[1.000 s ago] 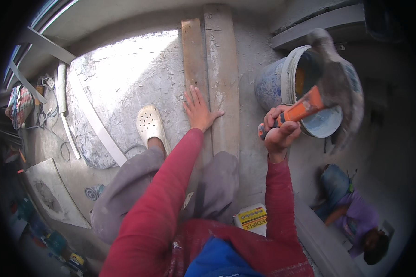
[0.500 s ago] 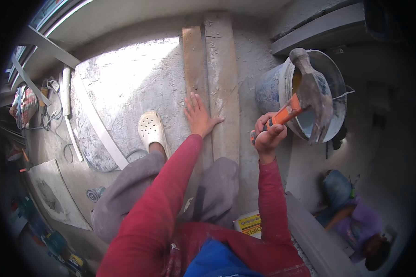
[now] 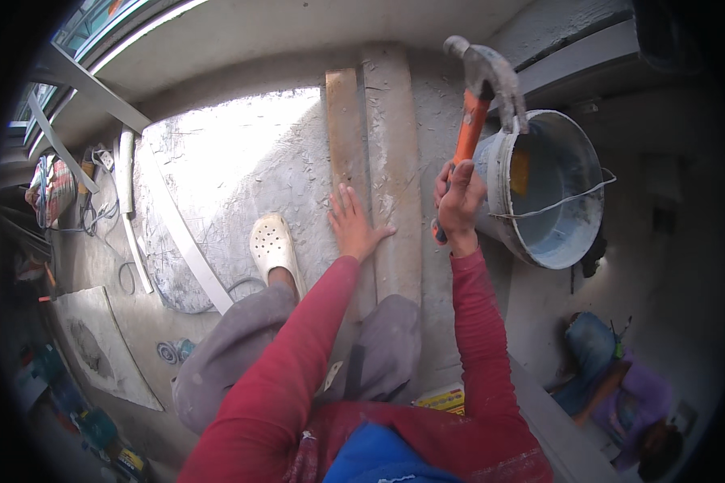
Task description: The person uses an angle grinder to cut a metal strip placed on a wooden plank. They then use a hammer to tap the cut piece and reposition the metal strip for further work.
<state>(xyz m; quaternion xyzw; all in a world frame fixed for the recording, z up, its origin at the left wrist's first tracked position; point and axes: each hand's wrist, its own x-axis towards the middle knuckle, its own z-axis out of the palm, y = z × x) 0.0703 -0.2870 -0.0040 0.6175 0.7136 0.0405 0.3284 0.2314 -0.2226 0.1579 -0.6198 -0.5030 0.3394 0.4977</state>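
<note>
My right hand (image 3: 461,197) is closed round the orange and black handle of a claw hammer (image 3: 470,121). Its worn metal head is raised, level with the rim of the bucket. My left hand (image 3: 356,225) lies flat with spread fingers across two long boards set side by side. The narrower brown board (image 3: 344,129) is under the fingers; the thumb reaches onto the wider, dusty plank (image 3: 393,153). My knee covers the near end of the boards. No nail can be made out by the left hand.
A dirty white bucket (image 3: 560,233) with a wire handle and something yellow inside stands at the right. My foot in a cream clog (image 3: 272,245) rests by a scuffed sheet (image 3: 217,161) crossed by a white strip (image 3: 187,241). Cables and tools lie left. Another person (image 3: 620,394) is low at right.
The hammer has swung up and to the left, from over the bucket to a more upright position beside it. My left hand stays on the boards. The whole view has shifted slightly.
</note>
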